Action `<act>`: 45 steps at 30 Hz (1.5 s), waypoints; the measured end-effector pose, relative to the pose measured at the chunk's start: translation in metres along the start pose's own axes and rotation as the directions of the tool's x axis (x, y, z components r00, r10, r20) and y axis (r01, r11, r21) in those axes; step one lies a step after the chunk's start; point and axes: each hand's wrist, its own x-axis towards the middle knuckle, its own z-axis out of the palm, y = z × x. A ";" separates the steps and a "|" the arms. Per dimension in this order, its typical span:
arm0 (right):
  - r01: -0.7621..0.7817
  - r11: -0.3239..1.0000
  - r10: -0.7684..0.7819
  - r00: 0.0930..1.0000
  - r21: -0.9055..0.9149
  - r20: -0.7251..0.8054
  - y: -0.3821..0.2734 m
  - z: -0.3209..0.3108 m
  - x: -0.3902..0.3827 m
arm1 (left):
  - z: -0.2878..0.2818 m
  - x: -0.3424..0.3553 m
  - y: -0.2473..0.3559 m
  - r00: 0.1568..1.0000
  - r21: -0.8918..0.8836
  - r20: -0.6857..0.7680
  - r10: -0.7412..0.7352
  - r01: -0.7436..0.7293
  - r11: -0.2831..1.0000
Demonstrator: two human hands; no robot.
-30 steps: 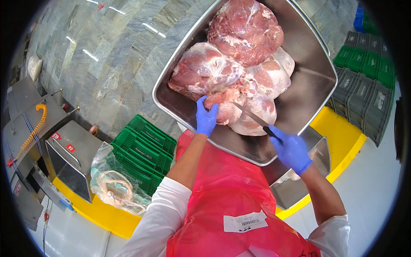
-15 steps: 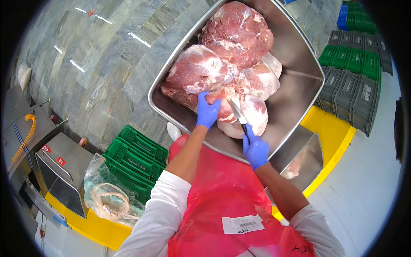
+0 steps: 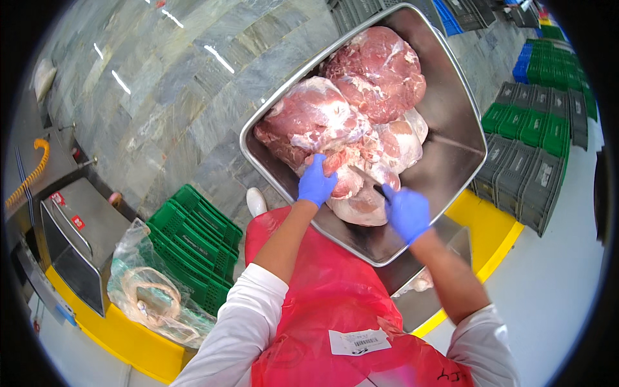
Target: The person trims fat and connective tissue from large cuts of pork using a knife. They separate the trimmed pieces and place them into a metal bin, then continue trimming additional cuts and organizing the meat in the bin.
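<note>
Several large pieces of raw meat (image 3: 374, 74) lie heaped in a deep stainless steel tub (image 3: 451, 122). My left hand (image 3: 316, 182), in a blue glove, is closed on the edge of a pale pink piece of meat (image 3: 347, 182) at the near side of the heap. In my blue-gloved right hand (image 3: 409, 214) is a knife (image 3: 369, 177) with a dark handle. Its blade points up and left over that piece, close to my left fingers. Whether the tip is in the meat I cannot tell.
Green crates (image 3: 193, 242) are stacked at the left, beside a clear plastic bag (image 3: 138, 290). Grey and green crates (image 3: 519, 177) stand at the right. A second metal container (image 3: 412, 309), holding a pale scrap, and a yellow ledge (image 3: 487, 229) are below the tub's right side.
The knife has swung so its blade lies flatter and more to the left. My right hand has moved right and is slightly blurred. My left hand keeps its hold; the view has shifted.
</note>
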 end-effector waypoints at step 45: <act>-0.319 0.739 0.275 0.947 0.593 0.167 0.046 0.124 -0.112 | -0.002 -0.003 0.048 0.997 0.523 0.082 -0.002 -0.041 0.851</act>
